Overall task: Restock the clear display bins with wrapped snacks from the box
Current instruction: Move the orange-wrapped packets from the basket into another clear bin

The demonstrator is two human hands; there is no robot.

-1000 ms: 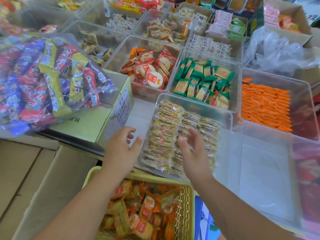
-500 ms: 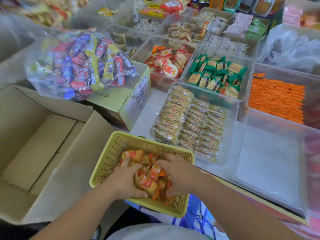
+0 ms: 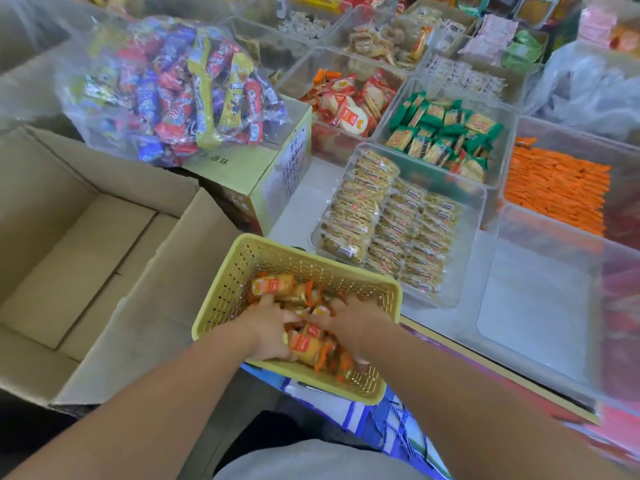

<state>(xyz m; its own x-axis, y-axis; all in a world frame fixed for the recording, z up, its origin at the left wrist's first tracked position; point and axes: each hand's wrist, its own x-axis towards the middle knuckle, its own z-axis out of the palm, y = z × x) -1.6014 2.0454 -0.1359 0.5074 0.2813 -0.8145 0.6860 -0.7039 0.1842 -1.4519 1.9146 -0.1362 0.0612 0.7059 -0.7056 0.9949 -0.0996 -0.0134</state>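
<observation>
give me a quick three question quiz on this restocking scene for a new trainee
1. True or false: the left hand and right hand are both in the yellow basket, gripping wrapped snacks.
2. The clear bin just behind the basket holds: A) green packets B) tan packets C) orange packets.
3. Fill in: the big bag of sweets rests on a small green ____.
Key: 1 true; 2 B; 3 carton.
</observation>
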